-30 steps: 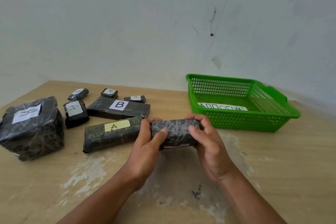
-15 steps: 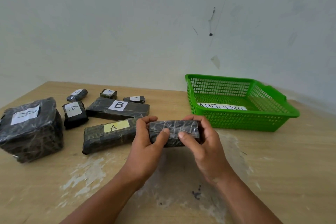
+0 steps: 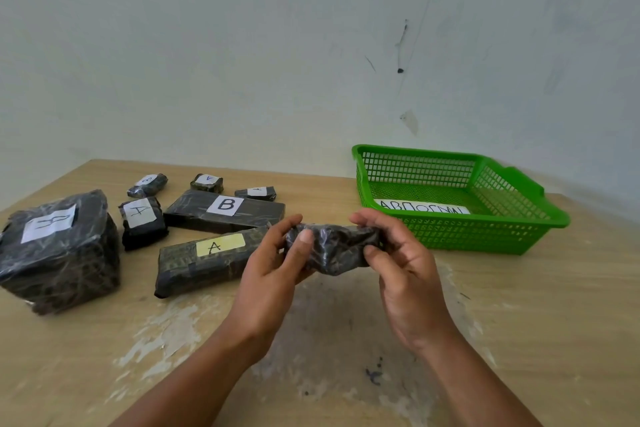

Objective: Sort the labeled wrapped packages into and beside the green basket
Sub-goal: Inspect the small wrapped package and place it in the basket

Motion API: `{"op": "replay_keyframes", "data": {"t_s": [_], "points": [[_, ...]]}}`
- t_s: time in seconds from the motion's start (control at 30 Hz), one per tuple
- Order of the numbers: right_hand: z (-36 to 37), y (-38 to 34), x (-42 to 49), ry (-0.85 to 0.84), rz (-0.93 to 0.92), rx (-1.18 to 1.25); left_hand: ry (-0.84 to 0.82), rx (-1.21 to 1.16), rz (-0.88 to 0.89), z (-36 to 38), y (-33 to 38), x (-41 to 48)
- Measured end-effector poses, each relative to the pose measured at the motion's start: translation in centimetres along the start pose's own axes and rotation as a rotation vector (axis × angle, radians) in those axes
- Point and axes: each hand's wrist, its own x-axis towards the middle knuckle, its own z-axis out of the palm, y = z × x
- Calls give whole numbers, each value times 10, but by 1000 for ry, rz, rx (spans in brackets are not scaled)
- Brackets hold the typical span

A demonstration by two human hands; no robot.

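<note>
Both hands hold a small dark wrapped package (image 3: 334,248) above the table's middle; no label shows on it. My left hand (image 3: 273,263) grips its left end, thumb on the front. My right hand (image 3: 398,253) pinches its right end. The green basket (image 3: 485,232) stands just behind and to the right, with a white paper strip of letters lying inside. On the left lie a long package marked A (image 3: 207,262), a long package marked B (image 3: 225,210) and a big block package (image 3: 59,253) with a white label.
Smaller labelled packages lie at the back left: one marked A (image 3: 142,222), a roll (image 3: 147,184), and two little ones (image 3: 206,182) (image 3: 256,192). The wooden table (image 3: 536,322) meets a pale wall behind. Paint stains mark the near tabletop.
The held package has been lifted slightly and turned in my hands, so its near face now tilts up. My right fingers shifted from over the front to the right end.
</note>
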Motion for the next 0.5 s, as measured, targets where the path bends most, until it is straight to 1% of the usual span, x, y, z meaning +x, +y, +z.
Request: {"op": "replay_keyframes", "data": {"t_s": [0.13,0.3,0.4,0.5], "points": [[2,-5,-3,-42,20,14,-76,78,-7,-3,-3,-1],[4,-8,-6,-75,62,9,-74,35,26,-6,-7,2],[8,-8,-7,-29,98,-68,-88,53,44,-4,-8,1],[9,-9,-7,19,138,-53,-76,33,31,-2,-10,0]]}}
